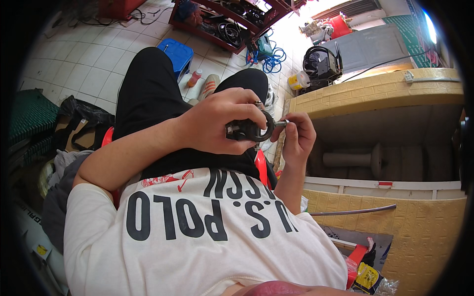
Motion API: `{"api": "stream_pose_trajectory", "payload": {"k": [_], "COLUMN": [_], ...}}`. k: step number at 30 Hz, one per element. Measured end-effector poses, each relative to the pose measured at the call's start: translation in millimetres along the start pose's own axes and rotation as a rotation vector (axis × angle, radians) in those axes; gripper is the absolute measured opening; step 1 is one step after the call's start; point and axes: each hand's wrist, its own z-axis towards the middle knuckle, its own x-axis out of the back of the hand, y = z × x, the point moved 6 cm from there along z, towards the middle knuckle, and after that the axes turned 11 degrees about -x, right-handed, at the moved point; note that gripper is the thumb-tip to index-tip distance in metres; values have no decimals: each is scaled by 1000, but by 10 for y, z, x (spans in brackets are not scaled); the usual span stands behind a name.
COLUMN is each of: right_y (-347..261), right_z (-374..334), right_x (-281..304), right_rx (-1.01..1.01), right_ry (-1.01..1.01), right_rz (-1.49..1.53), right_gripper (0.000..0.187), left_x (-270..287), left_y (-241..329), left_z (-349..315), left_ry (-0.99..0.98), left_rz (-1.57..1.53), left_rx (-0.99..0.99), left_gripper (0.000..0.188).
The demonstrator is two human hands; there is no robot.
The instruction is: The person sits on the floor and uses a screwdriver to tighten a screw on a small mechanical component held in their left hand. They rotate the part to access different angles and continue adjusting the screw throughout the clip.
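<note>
My left hand (pixel 222 118) is closed around a dark metal part with a round ring (pixel 267 129) at its right end. Small bolts stick out of it above and below the ring, and the fingers hide much of its body. On the ring's right side, the thumb and fingertips of my right hand (pixel 300 138) pinch a silver bolt (pixel 281 123). The bolt points at the ring and seems to meet it; how far it goes in cannot be seen. Both hands are raised above my lap, over my black trousers (pixel 148 93).
Beyond my knees are a blue plastic stool (pixel 176 53), a small bottle (pixel 194 78) and a red rack (pixel 212 37) with coiled cables. At right stands a yellow brick-patterned counter (pixel 365 93) with a recess. A metal rod (pixel 355 211) lies below it. Bags (pixel 81 121) sit at left.
</note>
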Motion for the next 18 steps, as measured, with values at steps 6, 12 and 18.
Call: {"api": "stream_pose_trajectory", "payload": {"k": [6,12,18], "right_y": [97,230,309], "right_z": [10,19,17], "right_x": [-39,-211,-447], "right_rx": [-39,-123,-152], "right_ry": [-21,-42,-142], "right_rz": [73,-14,30], "right_gripper": [20,11,9], "left_x": [11,65,81], "left_y": [-30,-85,-182], "left_z": [-3,-21,-79], "left_ry": [-48,3,45], "left_rz": [11,-24,-73], "left_rx": [38,84,126], "left_gripper": [41,34,31]}}
